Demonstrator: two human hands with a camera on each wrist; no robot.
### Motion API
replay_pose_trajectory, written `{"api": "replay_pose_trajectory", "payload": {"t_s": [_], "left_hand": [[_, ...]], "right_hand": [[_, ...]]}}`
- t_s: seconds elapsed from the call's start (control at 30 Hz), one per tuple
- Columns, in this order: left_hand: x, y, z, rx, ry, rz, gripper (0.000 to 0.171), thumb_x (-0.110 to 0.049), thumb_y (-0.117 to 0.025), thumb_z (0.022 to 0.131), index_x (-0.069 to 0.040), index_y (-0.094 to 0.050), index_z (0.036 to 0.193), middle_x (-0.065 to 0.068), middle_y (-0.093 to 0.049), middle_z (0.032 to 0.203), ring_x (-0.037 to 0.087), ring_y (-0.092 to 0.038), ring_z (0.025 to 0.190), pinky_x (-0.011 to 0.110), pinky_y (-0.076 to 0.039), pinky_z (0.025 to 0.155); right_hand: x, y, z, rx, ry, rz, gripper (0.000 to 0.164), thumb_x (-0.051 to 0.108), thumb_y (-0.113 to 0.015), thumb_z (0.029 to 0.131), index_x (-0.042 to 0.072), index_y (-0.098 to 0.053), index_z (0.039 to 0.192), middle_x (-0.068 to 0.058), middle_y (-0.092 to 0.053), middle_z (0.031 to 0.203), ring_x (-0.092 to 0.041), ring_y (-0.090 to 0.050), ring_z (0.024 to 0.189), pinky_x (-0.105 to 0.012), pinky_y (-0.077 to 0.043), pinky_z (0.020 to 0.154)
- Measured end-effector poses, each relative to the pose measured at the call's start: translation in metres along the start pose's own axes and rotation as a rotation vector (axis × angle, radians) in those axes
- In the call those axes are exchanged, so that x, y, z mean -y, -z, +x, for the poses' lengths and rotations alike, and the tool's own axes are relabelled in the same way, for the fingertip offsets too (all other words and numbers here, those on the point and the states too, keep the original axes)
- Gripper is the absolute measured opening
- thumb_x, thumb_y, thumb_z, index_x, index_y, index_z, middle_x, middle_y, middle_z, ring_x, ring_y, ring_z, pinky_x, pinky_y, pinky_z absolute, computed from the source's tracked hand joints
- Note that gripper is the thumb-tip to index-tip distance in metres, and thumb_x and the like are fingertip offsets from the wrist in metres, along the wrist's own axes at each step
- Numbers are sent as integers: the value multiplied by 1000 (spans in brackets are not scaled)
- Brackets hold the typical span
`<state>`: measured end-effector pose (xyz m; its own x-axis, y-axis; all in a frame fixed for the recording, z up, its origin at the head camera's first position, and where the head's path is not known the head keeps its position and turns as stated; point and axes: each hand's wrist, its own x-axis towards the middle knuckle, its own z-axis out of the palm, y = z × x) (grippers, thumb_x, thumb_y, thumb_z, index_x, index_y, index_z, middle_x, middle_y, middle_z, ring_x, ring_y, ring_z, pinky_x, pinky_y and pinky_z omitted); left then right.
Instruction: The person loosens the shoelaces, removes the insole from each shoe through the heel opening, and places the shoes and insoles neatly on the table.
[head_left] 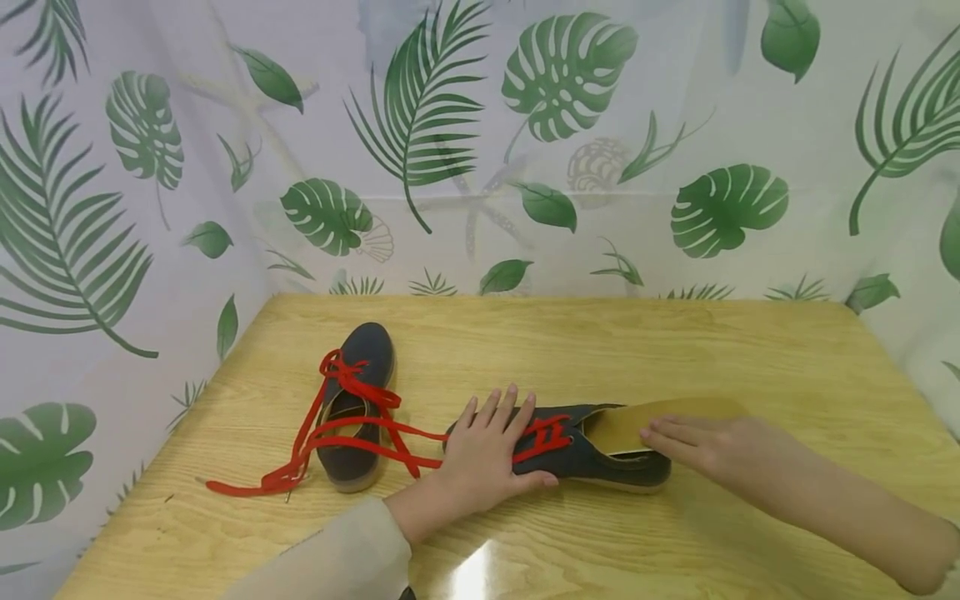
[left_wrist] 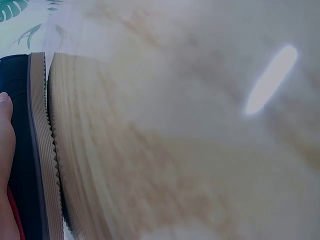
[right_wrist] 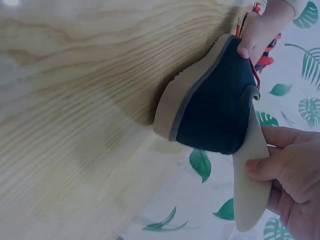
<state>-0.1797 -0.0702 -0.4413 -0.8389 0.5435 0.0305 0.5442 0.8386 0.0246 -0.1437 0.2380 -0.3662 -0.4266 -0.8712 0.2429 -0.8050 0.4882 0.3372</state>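
A dark navy shoe (head_left: 577, 467) with red laces lies sideways, its toe to the left. My left hand (head_left: 483, 454) rests across its toe, fingers straight and spread, thumb along the near side. The thumb (right_wrist: 245, 51) touches the shoe's side in the right wrist view. A tan insole (head_left: 637, 414) sits partly inside the shoe opening, its other end sticking out past the heel. My right hand (head_left: 701, 442) pinches this insole between thumb and fingers, seen clearly in the right wrist view. The left wrist view shows the shoe's ridged beige sole (left_wrist: 42, 135).
A second navy shoe (head_left: 371, 350) stands at the left with its toe pointing away. Long red laces (head_left: 352, 429) stretch across it from the first shoe. Both are on a wood-grain table (head_left: 675, 350), with a leaf-patterned cloth (head_left: 465, 250) behind.
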Motion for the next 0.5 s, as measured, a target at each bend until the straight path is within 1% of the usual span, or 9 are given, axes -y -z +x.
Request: {"api": "replay_pose_trajectory", "payload": {"t_s": [0.03,0.07,0.1,0.13,0.2,0.23,0.33,0.47,0.5], "left_hand": [[0,0,0,4,0,-3,97,-80,-37,80,-21,-12,153,8,-15,158,28,-18,144,48,-16,116],[0,0,0,7,0,-5,97,-80,-37,80,-21,-12,153,8,-15,158,28,-18,144,48,-16,116],[0,0,0,7,1,-4,97,-80,-37,80,-21,-12,153,8,-15,158,27,-18,144,48,-16,116],[0,0,-1,8,1,-5,97,-80,-37,80,-21,-12,153,8,-14,158,27,-17,145,48,-16,116],[0,-1,-1,5,1,-1,97,-80,-38,80,-21,-12,153,8,-15,158,27,-17,145,48,-16,116],[0,-1,0,7,1,-2,97,-80,-38,80,-21,-12,153,8,-14,159,27,-17,145,48,-16,116],[0,-1,0,6,-2,2,98,-80,-37,80,-21,-11,154,8,-14,159,27,-17,145,48,-17,116],[-1,0,0,5,-1,1,98,-80,-36,80,-20,-11,153,8,-14,159,26,-16,145,48,-17,116],[-1,0,0,2,-1,2,98,-80,-36,80,-20,-11,153,8,-14,158,26,-16,145,48,-17,116]], "right_hand": [[-1,-1,-3,-23,6,0,89,-12,-77,52,12,-52,134,-11,-67,113,-24,-67,95,-24,-45,43],[-2,-1,-5,-42,11,-2,100,-12,-77,51,15,-44,142,-11,-67,113,-24,-67,95,-25,-46,44],[-3,-2,-7,-64,13,1,111,-13,-77,49,18,-34,147,-11,-67,113,-24,-67,95,-24,-45,43],[-4,-2,-10,-76,13,4,121,-13,-76,48,20,-23,151,-12,-67,114,-24,-67,95,-23,-45,43],[-5,-1,-14,-84,3,11,134,-15,-75,45,23,-3,152,-12,-66,116,-24,-66,97,-22,-44,43],[-5,0,-16,-85,-4,15,135,-16,-74,45,24,-1,152,-12,-65,116,-25,-66,98,-22,-45,44],[-8,4,-21,-82,-23,26,134,-18,-73,43,25,-8,153,-12,-64,119,-25,-66,99,-19,-40,42],[-11,10,-26,-55,-42,25,134,-21,-75,41,25,-17,152,-10,-62,123,-23,-65,92,-16,-27,39],[-12,11,-26,-49,-42,21,134,-21,-75,41,26,-17,152,-10,-62,124,-23,-65,92,-16,-25,39]]}}
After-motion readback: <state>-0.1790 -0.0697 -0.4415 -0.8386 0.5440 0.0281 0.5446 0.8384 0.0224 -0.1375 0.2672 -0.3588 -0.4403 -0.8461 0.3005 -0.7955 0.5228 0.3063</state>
